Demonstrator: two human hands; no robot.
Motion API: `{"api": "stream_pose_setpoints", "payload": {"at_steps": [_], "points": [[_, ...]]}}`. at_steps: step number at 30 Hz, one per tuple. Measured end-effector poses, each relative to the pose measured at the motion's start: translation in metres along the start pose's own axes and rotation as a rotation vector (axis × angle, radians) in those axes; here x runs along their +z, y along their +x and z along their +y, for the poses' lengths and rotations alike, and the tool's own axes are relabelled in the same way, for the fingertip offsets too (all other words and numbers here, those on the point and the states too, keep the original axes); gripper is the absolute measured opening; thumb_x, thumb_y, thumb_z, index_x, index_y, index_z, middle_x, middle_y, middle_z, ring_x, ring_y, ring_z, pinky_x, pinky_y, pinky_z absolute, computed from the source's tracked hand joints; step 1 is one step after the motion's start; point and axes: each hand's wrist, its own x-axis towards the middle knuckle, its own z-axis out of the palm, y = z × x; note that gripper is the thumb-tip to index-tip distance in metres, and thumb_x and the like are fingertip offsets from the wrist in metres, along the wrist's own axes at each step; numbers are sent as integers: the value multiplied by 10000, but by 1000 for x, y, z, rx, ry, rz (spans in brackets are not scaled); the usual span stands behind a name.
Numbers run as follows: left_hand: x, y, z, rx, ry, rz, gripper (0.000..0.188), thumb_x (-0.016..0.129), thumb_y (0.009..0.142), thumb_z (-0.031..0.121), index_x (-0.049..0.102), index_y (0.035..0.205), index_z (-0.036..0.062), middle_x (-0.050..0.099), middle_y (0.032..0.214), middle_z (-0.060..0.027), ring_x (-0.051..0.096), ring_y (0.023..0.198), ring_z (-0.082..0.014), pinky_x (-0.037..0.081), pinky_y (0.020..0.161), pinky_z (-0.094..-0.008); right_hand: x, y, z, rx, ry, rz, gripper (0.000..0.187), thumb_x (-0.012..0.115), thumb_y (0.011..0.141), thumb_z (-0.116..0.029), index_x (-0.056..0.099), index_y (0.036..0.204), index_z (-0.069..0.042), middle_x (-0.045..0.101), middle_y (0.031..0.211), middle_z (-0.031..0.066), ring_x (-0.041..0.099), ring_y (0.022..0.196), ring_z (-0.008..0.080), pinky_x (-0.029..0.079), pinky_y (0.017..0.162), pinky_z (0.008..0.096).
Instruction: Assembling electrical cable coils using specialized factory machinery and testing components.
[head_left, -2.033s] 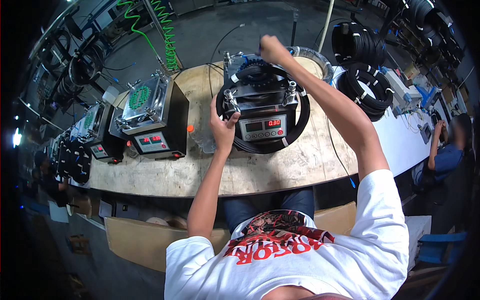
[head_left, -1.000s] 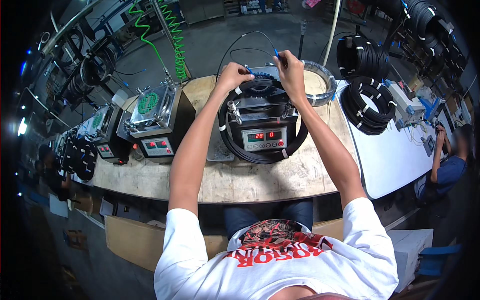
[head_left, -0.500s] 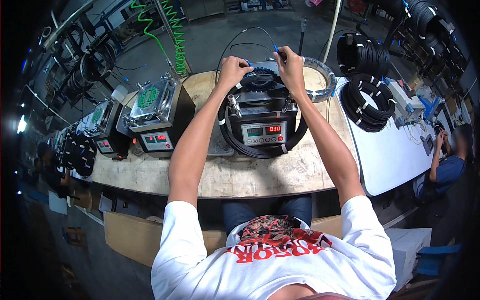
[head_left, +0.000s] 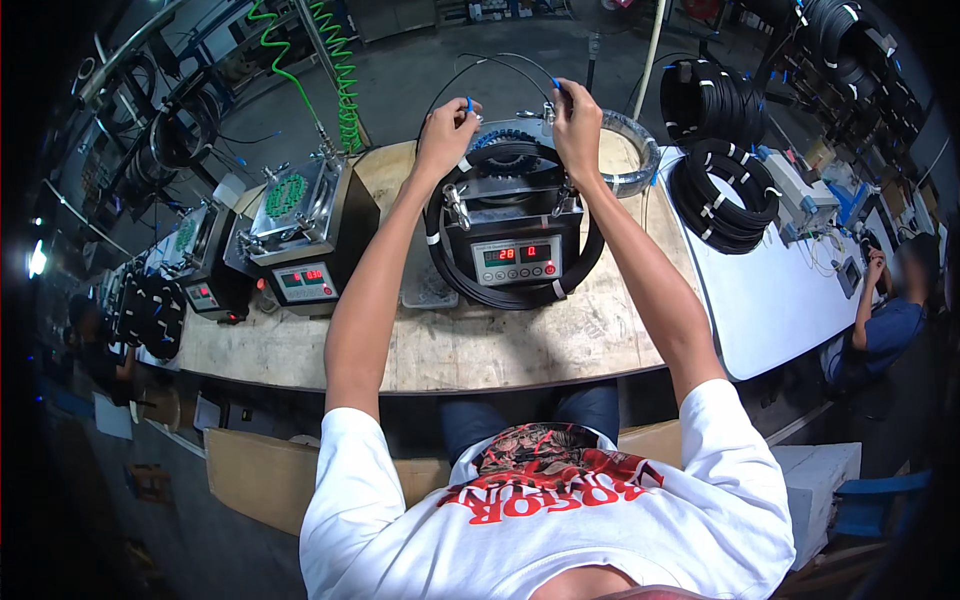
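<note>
A polishing-type machine [head_left: 512, 228] with a lit control panel stands on the wooden bench in front of me, a dark blue ring of small holders [head_left: 490, 142] on its top. A coil of black cable [head_left: 512, 298] hangs around its front. At the ring's left, my left hand [head_left: 448, 138] pinches a blue-tipped cable end [head_left: 470, 103] pointing up. Beyond the ring's right side, my right hand [head_left: 577, 128] is closed on another blue-tipped cable end [head_left: 557, 85]. Thin black cable [head_left: 510, 57] arches behind and between the hands.
Two similar machines with green rings [head_left: 286, 196] stand at the left. Green coiled hoses [head_left: 335, 75] hang behind them. A clear-wrapped coil [head_left: 640, 165] lies behind my right arm. Black cable coils [head_left: 722, 195] rest on the white table [head_left: 760, 320], where a person [head_left: 895, 310] works at right.
My left hand has moved left and up, away from the ring, its blue tip now upright. My right hand has risen slightly. The panel's lit digits have changed.
</note>
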Motion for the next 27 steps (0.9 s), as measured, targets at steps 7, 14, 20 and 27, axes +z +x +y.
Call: {"api": "stream_pose_setpoints", "payload": {"at_steps": [7,14,20,27], "points": [[-42,-14,32,-61,278,-279,340,506,1003,175,636,1263,-1,675,826,-118,607,746,-183,484,751,-319,2,30,-6,-138,-196,-304,441,521,964,-16,590,1357,-204,611,879,190,631,833,404,483,734,484],[-96,-41,28,126,452,-224,340,501,989,135,615,1262,-34,663,1038,-280,625,1034,-433,474,891,-471,-3,38,-39,-67,-225,-519,445,490,984,-54,556,1386,-234,675,966,217,652,901,434,496,763,528],[-78,-35,58,236,384,-226,363,483,1013,162,579,1336,27,599,870,-188,608,827,-321,459,791,-419,2,59,-35,-59,-258,-559,497,504,970,-56,501,1428,-248,678,929,264,653,922,448,494,783,534],[-125,-102,38,-142,374,-153,461,462,985,51,468,1446,43,540,770,-192,533,672,-286,472,714,-381,-73,26,11,43,-198,-673,546,507,856,115,570,1353,-105,699,952,251,694,898,386,524,785,462]]}}
